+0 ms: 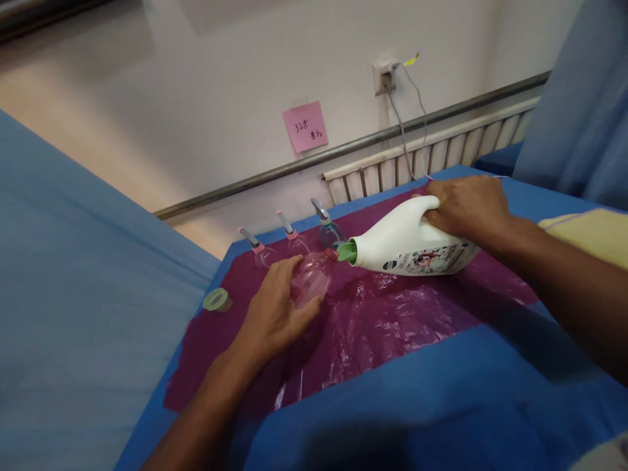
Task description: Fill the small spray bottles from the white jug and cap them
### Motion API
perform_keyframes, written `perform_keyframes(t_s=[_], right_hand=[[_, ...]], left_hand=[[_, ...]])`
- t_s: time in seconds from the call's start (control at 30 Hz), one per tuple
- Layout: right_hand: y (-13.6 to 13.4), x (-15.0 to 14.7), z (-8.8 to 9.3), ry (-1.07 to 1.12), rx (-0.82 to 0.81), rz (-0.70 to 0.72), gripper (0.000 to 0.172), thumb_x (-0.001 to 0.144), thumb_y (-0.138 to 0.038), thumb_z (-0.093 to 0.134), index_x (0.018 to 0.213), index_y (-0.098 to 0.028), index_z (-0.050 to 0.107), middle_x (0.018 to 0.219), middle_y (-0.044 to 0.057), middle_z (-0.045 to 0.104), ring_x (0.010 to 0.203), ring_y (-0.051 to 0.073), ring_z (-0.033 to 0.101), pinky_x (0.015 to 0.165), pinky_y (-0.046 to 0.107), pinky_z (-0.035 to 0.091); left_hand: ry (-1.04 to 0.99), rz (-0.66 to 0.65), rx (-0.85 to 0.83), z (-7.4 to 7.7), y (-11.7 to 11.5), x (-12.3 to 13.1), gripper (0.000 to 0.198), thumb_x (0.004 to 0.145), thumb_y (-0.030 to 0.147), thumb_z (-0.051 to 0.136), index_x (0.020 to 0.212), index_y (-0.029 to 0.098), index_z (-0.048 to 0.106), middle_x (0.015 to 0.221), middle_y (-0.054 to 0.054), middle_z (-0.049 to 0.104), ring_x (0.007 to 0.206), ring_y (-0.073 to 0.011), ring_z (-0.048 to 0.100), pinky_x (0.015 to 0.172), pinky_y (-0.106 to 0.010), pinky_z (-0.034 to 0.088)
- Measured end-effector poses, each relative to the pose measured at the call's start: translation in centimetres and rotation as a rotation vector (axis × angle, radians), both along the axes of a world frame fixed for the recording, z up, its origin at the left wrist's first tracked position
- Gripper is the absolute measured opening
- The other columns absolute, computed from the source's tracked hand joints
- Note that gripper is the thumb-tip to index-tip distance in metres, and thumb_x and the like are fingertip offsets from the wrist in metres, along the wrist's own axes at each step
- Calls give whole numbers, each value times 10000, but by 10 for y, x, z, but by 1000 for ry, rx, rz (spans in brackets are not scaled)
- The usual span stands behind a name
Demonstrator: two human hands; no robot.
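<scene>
My right hand (468,209) grips the handle of a white detergent jug (409,245), tipped on its side with its green spout (347,252) pointing left. The spout almost meets the mouth of a small clear plastic bottle (314,275). My left hand (275,311) is wrapped round that bottle, tilting it toward the jug. Both hover over a purple plastic sheet (392,314) spread on a blue-covered table.
Three small clear pump bottles (289,239) stand in a row at the sheet's far edge. A green cap (216,299) lies at the sheet's left edge. Behind are a wall with a pink note (305,126), a socket with cables, and a radiator. Blue fabric flanks both sides.
</scene>
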State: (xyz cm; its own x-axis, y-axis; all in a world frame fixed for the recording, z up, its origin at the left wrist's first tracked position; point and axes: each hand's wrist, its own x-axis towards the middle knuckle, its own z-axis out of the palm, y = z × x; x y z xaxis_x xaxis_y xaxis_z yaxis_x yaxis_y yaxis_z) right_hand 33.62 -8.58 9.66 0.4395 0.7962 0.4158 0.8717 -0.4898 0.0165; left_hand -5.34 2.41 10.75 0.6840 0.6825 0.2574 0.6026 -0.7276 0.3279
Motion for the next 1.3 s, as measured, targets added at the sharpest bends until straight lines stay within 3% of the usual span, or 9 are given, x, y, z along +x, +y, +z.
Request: perform_keyframes(t_s=[0.5,1.3], right_hand=[[2,-4,4,23,-24,38,482,1028,-603,568,1166,-222,830,1065,176,834,898,329,721,764,382,376],[8,-10,6,4,-32,40,438,977,-577,625,1191,-266,846,1001,143,827,927,328,723,757,372,387]], left_hand=[[58,-65,84,1,4,-3,685,976,398,729,1602,239,502,1594,-178,606,1478,-408,612,1224,-647,545],[193,-90,213,1,8,-5,699,993,426,709,1621,231,472,1604,-202,571,1487,-439,583,1198,-657,567]])
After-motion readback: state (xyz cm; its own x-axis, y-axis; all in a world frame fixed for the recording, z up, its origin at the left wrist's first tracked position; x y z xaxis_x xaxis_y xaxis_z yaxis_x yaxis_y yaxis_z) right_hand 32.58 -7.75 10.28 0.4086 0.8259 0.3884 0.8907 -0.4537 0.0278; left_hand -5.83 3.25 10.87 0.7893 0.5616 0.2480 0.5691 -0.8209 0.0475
